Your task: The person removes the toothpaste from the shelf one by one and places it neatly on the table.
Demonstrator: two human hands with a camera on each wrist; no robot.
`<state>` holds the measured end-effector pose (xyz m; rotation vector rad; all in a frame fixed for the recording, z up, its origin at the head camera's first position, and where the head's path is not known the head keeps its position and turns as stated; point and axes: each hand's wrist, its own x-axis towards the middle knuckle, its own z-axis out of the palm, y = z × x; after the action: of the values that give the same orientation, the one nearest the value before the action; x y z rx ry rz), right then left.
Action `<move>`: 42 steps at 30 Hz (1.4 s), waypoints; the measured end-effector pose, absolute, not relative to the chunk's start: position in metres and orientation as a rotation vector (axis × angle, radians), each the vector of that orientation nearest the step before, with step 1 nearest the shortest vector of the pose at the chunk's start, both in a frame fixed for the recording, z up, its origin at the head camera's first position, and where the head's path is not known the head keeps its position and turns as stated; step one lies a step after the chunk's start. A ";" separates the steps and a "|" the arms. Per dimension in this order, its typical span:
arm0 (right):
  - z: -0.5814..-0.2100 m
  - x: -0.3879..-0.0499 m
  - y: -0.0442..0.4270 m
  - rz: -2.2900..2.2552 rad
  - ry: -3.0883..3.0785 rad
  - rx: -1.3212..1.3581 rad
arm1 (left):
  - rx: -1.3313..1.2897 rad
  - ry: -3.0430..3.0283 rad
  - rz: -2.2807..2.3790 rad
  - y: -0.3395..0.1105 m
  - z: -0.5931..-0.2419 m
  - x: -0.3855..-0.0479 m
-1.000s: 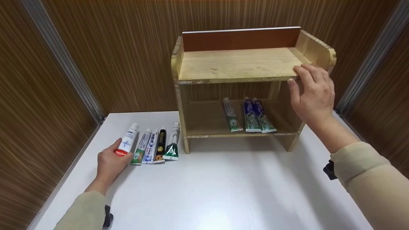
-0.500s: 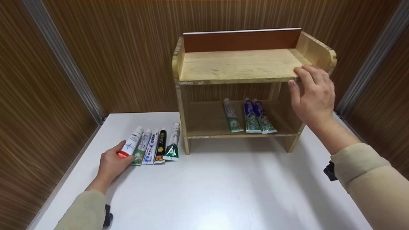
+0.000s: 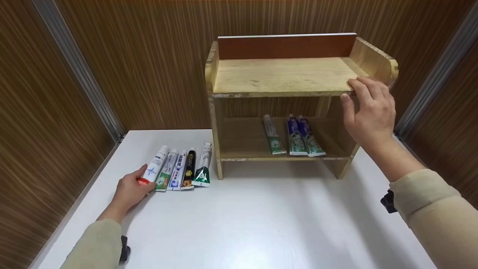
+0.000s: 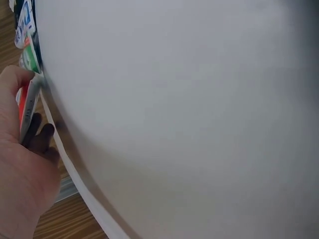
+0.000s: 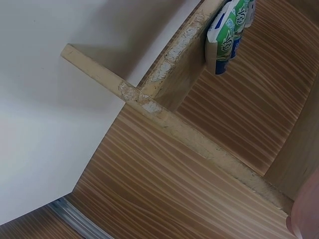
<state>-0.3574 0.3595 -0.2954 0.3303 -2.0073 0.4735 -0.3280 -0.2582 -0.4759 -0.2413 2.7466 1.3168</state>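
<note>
on my feed, the left hand (image 3: pixel 130 188) is clamped, thumb and fingers, on the red end of a white plastic tube (image 3: pixel 154 169), at the left end of a row of four printed tubes (image 3: pixel 177 172) on the white tabletop (image 3: pixel 242 213). farther right, i see the right hand (image 3: pixel 371 108) gripping the front edge of a pale wooden shelf (image 3: pixel 283 76); its lower board (right of the middle) bears a white-and-green tube (image 3: pixel 273 134) and two purple-and-green tubes (image 3: pixel 296 136).

This seems a small work booth (image 3: pixel 283 16): wood-patterned panels (image 3: pixel 157 74) stand on three sides, metal strips (image 3: pixel 82 71) run along the corners, and a white surface (image 3: pixel 257 213) lies between the panels.
</note>
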 end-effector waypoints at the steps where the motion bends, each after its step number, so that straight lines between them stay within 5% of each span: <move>1: -0.296 -0.357 0.360 0.473 -2.008 0.328 | -0.239 2.744 1.313 -0.259 -0.476 -0.328; 42: -0.295 -0.358 0.360 0.464 -2.000 0.344 | -0.188 2.767 1.181 -0.248 -0.472 -0.324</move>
<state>-0.3578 0.3604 -0.2954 0.3439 -1.9997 0.4639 -0.3241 -0.2479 -0.4717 -0.1879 2.7672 1.1814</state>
